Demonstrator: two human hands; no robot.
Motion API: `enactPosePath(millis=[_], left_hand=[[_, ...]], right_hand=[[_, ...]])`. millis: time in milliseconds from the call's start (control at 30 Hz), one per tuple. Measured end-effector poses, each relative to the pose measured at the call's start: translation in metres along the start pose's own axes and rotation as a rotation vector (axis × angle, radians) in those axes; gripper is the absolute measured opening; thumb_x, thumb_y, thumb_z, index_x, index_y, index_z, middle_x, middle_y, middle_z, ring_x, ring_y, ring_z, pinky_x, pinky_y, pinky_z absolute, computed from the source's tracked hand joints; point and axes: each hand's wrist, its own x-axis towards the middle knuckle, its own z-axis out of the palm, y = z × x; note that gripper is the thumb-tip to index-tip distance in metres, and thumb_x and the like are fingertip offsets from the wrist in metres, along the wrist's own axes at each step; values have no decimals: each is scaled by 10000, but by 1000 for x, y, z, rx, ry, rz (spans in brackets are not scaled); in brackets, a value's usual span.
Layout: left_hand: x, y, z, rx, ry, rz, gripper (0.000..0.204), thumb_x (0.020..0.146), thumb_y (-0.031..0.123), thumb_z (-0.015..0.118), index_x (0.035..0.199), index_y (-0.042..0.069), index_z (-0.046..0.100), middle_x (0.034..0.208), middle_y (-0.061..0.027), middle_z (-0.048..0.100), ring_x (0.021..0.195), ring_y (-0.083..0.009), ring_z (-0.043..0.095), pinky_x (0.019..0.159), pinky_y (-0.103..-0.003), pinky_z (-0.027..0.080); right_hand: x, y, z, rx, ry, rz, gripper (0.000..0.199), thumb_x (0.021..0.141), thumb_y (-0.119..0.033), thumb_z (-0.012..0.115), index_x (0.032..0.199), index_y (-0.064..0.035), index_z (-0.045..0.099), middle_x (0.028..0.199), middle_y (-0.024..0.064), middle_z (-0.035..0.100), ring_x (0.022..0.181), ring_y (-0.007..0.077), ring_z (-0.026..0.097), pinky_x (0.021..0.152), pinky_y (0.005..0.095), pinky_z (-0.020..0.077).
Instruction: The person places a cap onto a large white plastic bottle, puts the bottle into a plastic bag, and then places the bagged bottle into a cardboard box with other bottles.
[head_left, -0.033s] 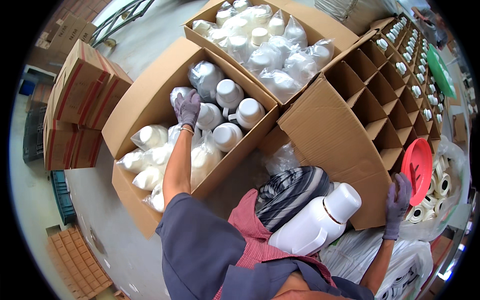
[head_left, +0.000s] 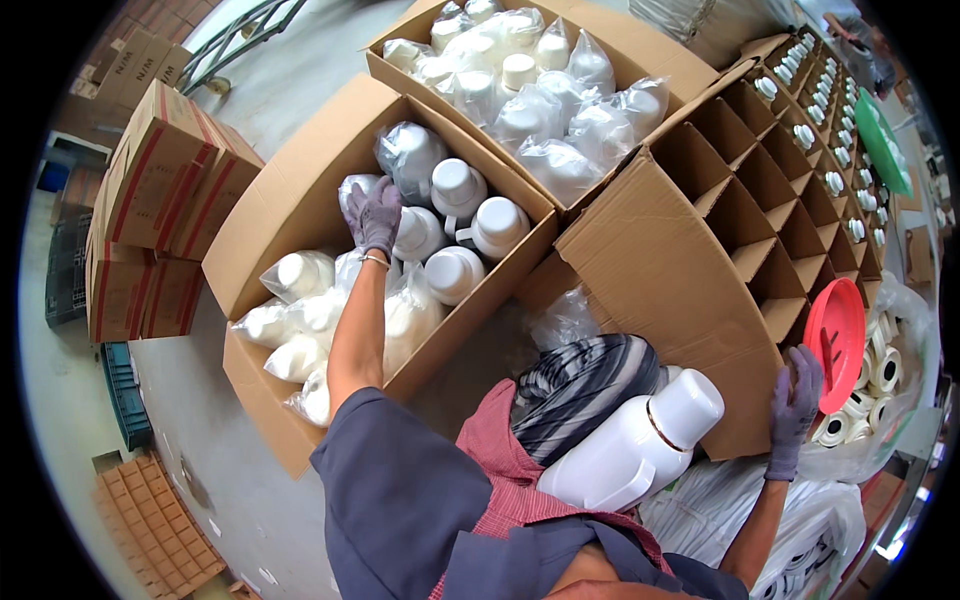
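A bagged white bottle (head_left: pixel 360 190) sat left of centre in the open cardboard box (head_left: pixel 290 200), the gloved left hand (head_left: pixel 375 215) closed over it. The slick bag could slip from that grip. At right, the right hand (head_left: pixel 795 405) rested half-open by a red lid (head_left: pixel 838 340), holding nothing; a white jug (head_left: pixel 630 450) on the lap might roll off

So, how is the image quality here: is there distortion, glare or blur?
Head view: strong fisheye bending, so the edges of the open carton curve and the corners are black; soft even light, with small glints on the plastic bags; the white bottle near the lens looks large but fairly sharp; the left hand and right hand show little blur.
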Motion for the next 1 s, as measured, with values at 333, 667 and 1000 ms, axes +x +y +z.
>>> enactPosePath(millis=[333, 667, 1000], left_hand=[[-27, 32, -48, -655, 67, 555, 186, 887, 114, 541, 980, 45, 686, 946, -138, 678, 866, -312, 644, 812, -392, 504], [-222, 241, -208, -1433, -1076, 853, 282, 960, 171, 478, 1061, -26, 653, 1232, -139, 607, 1134, -217, 565, 1000, -328, 423], [-254, 262, -170, -540, -290, 1576, 814, 771, 463, 731, 1394, 37, 426, 1422, -148, 442, 1309, -370, 394, 1094, -484, 295]], right_hand=[[51, -73, 24, 286, -48, -141, 326, 842, -35, 621, 1166, -15, 590, 1210, 147, 579, 1109, 301, 559, 966, 366, 444], [113, -133, 78, 1543, -564, 234, 255, 889, -144, 588, 1122, -47, 623, 920, 40, 651, 758, 115, 636, 624, 248, 534], [150, 8, 39, 2224, -229, 405, 407, 930, -337, 613, 1141, 5, 546, 994, 140, 649, 954, 252, 656, 860, 375, 571]])
